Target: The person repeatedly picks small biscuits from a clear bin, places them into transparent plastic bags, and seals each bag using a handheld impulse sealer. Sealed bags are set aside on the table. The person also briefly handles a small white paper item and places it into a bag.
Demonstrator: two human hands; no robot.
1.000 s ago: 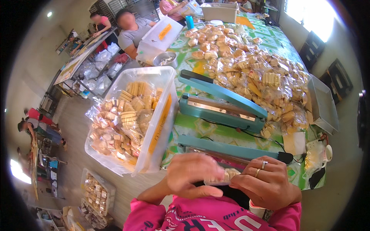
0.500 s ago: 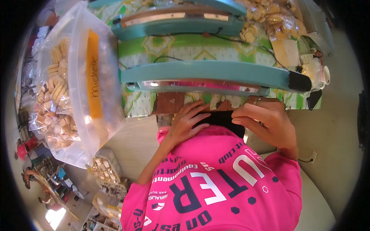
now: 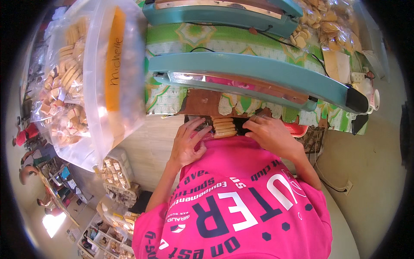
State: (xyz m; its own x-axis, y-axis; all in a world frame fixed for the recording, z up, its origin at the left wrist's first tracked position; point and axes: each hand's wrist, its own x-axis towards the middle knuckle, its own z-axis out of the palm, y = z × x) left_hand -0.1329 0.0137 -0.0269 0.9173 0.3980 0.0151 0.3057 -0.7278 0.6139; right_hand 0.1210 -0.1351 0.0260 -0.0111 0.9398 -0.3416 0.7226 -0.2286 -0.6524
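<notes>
1. Well, I see biscuits [image 3: 224,128] between the two hands' fingers, just short of the table [image 3: 202,102].
2. Left hand [image 3: 185,142]: fingers parted at clear film [image 3: 208,135]; I can't tell if they grip.
3. Right hand [image 3: 271,133]: fingers curled beside the biscuits, grip hidden from me.
4. Beyond the fingers, a sealer [image 3: 258,74]; to their left, a tub [image 3: 95,64].

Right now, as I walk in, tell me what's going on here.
A person in a pink top has a stack of pale biscuits low in front of them, below the table edge. The left hand is at clear plastic beside the stack; the right hand is at the other side, its contact unclear. A teal sealer lies on the table beyond, and a clear bin of bagged biscuits stands at left.
</notes>
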